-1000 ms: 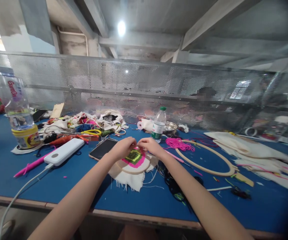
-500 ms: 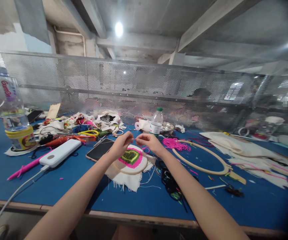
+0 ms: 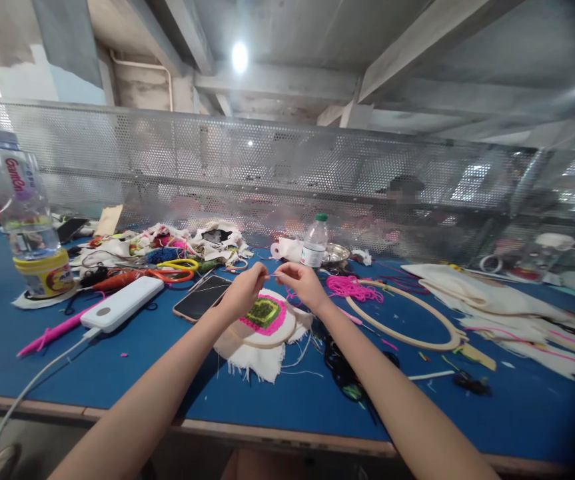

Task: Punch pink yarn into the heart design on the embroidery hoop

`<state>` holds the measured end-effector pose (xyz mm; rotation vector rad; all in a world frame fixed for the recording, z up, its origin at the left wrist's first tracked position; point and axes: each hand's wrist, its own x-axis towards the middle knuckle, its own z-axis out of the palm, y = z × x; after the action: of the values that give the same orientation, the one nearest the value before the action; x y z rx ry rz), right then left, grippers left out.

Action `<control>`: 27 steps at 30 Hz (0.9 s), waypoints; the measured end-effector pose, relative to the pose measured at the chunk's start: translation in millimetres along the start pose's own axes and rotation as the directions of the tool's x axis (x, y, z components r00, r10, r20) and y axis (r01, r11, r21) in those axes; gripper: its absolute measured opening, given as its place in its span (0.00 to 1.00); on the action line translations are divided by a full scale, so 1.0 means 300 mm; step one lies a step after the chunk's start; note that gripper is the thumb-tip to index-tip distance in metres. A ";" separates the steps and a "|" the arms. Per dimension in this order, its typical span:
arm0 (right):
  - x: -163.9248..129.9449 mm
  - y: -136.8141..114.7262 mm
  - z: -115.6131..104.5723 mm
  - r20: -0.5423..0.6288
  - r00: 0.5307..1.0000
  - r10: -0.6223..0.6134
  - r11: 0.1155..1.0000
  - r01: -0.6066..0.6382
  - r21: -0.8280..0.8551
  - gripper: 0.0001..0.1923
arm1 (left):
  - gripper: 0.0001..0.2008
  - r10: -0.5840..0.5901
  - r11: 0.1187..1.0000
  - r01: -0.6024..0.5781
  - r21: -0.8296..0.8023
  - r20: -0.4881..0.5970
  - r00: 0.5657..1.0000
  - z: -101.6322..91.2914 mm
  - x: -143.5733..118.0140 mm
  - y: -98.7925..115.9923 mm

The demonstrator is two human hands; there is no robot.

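Both of my hands are raised close together over an embroidery hoop [image 3: 287,328] with white cloth. On the cloth is a tufted patch [image 3: 263,313], green in the middle with a bright pink border. My left hand [image 3: 248,288] pinches with thumb and forefinger. My right hand [image 3: 303,283] pinches opposite it, its fingertips just apart from the left's. A thin pinkish strand of yarn [image 3: 272,275] seems to span the small gap; its detail is too fine to make out. Frayed cloth edges [image 3: 254,363] spread below the hoop. A phone [image 3: 201,298] lies beside my left hand.
Right of my hands are pink yarn [image 3: 352,288], an empty wooden hoop [image 3: 402,340] and folded cloth [image 3: 477,293]. Black yarn [image 3: 342,367] lies under my right forearm. A green-capped bottle [image 3: 316,241] stands behind. Left are a power bank [image 3: 122,305], scissors [image 3: 174,273] and a large bottle [image 3: 27,200].
My hands stay pinched together over the hoop, with only small finger movements. The pink yarn by the right hand has shifted slightly. The whole view has moved a little.
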<state>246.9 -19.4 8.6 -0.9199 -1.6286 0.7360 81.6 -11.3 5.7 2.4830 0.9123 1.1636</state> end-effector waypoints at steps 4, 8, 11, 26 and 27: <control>-0.001 0.008 0.000 -0.014 1.000 0.005 1.000 -0.005 -0.008 0.11 | 0.05 0.007 1.000 -0.007 0.018 0.009 1.000 0.001 -0.001 0.000; -0.004 0.016 0.004 -0.025 0.999 0.021 0.999 -0.021 -0.026 0.11 | 0.05 0.016 0.996 -0.017 0.090 0.009 1.000 0.005 -0.001 -0.005; -0.008 0.018 0.020 -0.047 0.999 0.022 0.993 -0.027 -0.112 0.10 | 0.07 -0.035 0.967 0.035 0.252 -0.004 0.999 0.004 -0.002 -0.013; -0.067 -0.055 0.083 0.010 0.964 -0.267 0.734 0.210 -0.646 0.09 | 0.08 -0.088 0.862 0.024 0.507 0.103 0.991 -0.021 -0.005 -0.012; -0.070 -0.058 0.085 0.027 0.960 -0.278 0.720 0.226 -0.656 0.09 | 0.09 -0.075 0.866 0.011 0.499 0.109 0.991 -0.021 -0.006 -0.011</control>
<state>221.4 -46.6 6.8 -1.1566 -1.9329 -0.0979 74.5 -10.2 7.3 2.8687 1.3682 0.8169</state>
